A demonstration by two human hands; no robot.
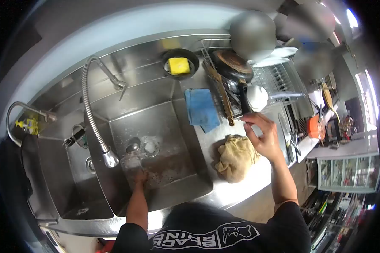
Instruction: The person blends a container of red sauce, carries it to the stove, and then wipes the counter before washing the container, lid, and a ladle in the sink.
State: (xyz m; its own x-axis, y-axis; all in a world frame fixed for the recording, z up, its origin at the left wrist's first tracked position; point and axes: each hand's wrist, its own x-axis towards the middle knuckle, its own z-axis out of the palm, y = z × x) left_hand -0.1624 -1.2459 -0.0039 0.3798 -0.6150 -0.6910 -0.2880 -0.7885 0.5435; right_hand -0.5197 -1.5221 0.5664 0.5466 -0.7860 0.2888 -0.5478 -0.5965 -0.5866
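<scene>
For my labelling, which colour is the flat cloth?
The flat cloth is blue, shown in the head view.

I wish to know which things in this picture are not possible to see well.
All in the head view:
Left hand: fingers blur into the foamy water in the sink, so its grip cannot be told.
Right hand: too small to tell whether the fingertips pinch something.
Black bowl: the yellow sponge covers part of its inside.
Round shapes at upper right: too blurred to name.

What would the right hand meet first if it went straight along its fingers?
Likely the near end of the long brown utensil; depth is unclear, so the right hand might pass above it.
</scene>
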